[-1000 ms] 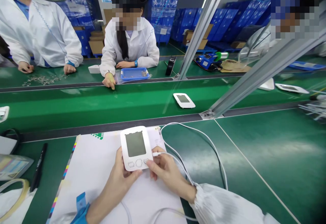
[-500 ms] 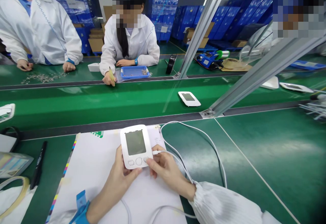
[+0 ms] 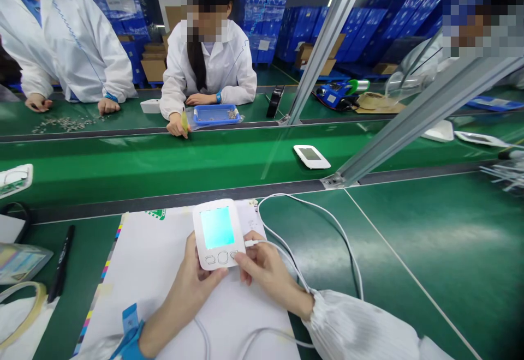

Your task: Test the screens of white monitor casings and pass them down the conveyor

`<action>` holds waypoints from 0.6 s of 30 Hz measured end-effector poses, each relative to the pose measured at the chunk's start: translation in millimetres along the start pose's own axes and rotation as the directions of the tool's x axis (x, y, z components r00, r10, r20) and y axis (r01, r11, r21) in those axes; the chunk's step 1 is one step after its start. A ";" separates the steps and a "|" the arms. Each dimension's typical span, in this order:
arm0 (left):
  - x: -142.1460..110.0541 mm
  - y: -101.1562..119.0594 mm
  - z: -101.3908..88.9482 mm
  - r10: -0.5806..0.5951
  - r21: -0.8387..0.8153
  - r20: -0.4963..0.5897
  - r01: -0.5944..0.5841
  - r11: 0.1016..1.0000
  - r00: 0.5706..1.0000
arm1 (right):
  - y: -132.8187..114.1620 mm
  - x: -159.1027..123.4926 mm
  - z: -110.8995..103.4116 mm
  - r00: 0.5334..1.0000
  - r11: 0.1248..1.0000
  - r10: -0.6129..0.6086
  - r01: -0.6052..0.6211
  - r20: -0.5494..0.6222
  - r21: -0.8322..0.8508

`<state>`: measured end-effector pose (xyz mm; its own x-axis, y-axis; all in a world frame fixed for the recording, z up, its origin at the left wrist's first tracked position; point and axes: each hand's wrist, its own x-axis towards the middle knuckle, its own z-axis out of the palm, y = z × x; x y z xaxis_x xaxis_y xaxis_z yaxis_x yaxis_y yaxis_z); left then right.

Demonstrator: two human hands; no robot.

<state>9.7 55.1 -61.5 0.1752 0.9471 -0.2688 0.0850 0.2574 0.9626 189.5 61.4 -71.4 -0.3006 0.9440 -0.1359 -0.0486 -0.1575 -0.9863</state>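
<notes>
A white handheld monitor (image 3: 201, 223) with three buttons below its screen is tilted up above a white sheet (image 3: 155, 273). Its screen (image 3: 218, 228) glows cyan. My left hand (image 3: 200, 273) is closed around its lower left side, thumb along the bottom edge. At the lower right corner my right hand (image 3: 262, 267) grips the monitor, its thumb tip on the right button. A white cable plug (image 3: 250, 243) sits in the monitor's right side, against my right index finger. Fingertips behind the casing are hidden. The white cable (image 3: 327, 210) loops over the green table to the right.
Beyond the table edge runs a green conveyor belt (image 3: 164, 166) carrying another monitor (image 3: 311, 157). A metal post (image 3: 368, 136) slants up at right. A black marker (image 3: 62, 264) and a tape roll (image 3: 36, 311) lie at left. Co-workers sit opposite, near a blue tray (image 3: 216, 114).
The monitor's screen has turned from dull grey to bright cyan. Items on the belt have shifted slightly to the right. My hands have hardly moved.
</notes>
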 end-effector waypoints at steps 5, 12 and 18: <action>0.0 -0.6 -0.6 -0.016 0.010 -0.005 0.016 1.000 1.000 | -0.1 0.1 0.1 1.000 1.000 0.006 -0.006 0.000 -0.016; 1.7 -6.2 -3.3 0.030 0.001 0.027 -0.030 1.000 0.999 | -0.5 0.2 0.5 1.000 0.999 0.000 0.000 -0.003 -0.032; 1.9 -8.0 -4.6 0.038 -0.009 0.052 -0.037 0.999 0.998 | 3.8 -0.1 0.5 1.000 1.000 0.006 -0.006 0.000 0.001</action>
<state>4.9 55.7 -69.5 0.2289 0.9449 -0.2339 0.0698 0.2237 0.9722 188.9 60.6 -75.1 -0.3009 0.9431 -0.1415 -0.0475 -0.1630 -0.9855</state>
